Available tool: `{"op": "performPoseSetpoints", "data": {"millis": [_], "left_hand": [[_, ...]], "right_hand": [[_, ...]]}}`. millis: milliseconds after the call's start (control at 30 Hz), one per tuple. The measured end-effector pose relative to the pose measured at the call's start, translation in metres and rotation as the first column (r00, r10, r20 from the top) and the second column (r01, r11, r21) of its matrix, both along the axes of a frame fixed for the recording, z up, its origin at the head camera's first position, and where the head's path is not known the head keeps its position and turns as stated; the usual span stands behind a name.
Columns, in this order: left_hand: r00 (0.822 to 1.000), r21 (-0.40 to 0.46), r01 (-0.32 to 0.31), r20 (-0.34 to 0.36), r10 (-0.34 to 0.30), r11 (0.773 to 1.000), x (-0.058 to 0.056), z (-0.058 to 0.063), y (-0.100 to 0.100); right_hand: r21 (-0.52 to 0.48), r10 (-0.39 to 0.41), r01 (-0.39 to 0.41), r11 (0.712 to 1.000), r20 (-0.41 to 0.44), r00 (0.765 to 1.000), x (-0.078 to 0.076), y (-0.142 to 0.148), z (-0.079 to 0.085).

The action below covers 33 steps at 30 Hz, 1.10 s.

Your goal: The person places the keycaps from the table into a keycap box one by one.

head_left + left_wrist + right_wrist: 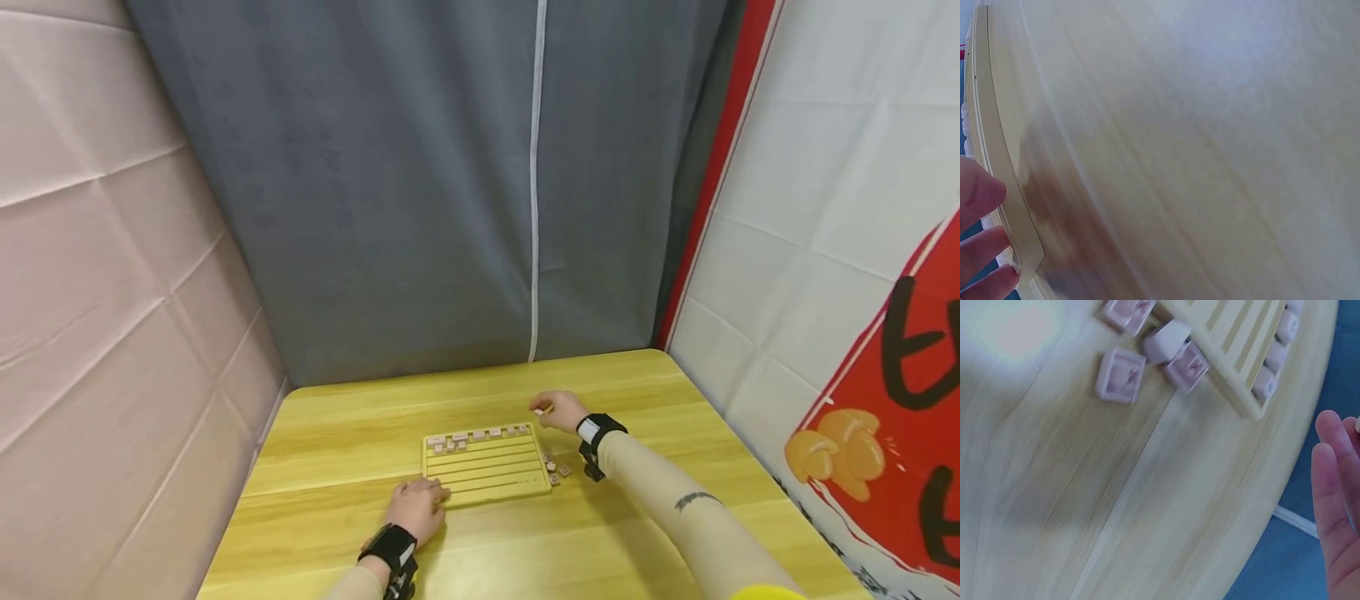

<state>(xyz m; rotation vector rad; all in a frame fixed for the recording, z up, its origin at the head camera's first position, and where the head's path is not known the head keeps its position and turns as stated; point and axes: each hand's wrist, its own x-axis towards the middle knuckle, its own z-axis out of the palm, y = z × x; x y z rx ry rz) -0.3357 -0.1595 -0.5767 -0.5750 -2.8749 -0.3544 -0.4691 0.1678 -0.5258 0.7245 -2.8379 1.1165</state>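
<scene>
A yellow keycap tray [491, 471] with raised ridges lies on the table, a row of pale pink keycaps along its far edge and several more below them at the left. At its near left corner, my left hand [417, 509] rests with its fingertips on the rim, touching the frame's edge [1007, 162] in the left wrist view. Beyond the tray's far right corner, my right hand [562, 411] is raised and pinches a small pale keycap [540, 412] between thumb and fingers. The right wrist view shows only a sliver of that keycap behind the fingers [1335, 481].
Several loose keycaps [1120, 375] lie beside the tray's right edge, some turned hollow side up. The wooden table [322, 467] ends at a grey curtain [420, 208] at the back. White cloth walls [795, 250] stand on both sides.
</scene>
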Motion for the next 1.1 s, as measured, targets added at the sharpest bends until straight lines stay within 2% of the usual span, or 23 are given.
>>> {"op": "performPoseSetpoints", "data": {"millis": [167, 367, 467, 633, 733, 867, 1100], "left_hand": [[1.000, 0.006, -0.003, -0.020, 0.003, 1.000, 0.002, -0.002, 0.000], [0.998, -0.001, -0.010, -0.058, 0.010, 1.000, -0.003, -0.013, -0.001], [0.997, -0.005, -0.017, -0.072, 0.016, 1.000, -0.007, -0.017, -0.002], [0.999, -0.015, -0.025, -0.035, 0.024, 1.000, -0.001, -0.013, 0.002], [1.000, -0.018, -0.017, 0.003, 0.017, 1.000, 0.006, -0.006, 0.007], [1.000, -0.016, -0.006, 0.011, 0.006, 1.000, 0.011, -0.003, 0.010], [1.000, -0.014, -0.004, -0.004, 0.004, 1.000, 0.013, -0.009, 0.013]], "right_hand": [[-0.035, -0.005, 0.007, 0.999, 0.043, 0.999, 0.001, -0.013, -0.003], [-0.056, -0.016, 0.016, 0.998, 0.007, 1.000, 0.002, -0.032, -0.019], [-0.085, -0.043, 0.044, 0.995, 0.022, 0.999, 0.003, -0.046, -0.028], [-0.100, -0.080, 0.079, 0.992, -0.003, 0.997, 0.010, -0.069, -0.041], [-0.080, -0.079, 0.076, 0.994, -0.044, 0.996, 0.015, -0.080, -0.045], [-0.032, -0.064, 0.061, 0.998, -0.075, 0.995, 0.018, -0.091, -0.050], [0.088, -0.049, 0.056, 0.995, -0.084, 0.995, 0.023, -0.101, -0.053]]}}
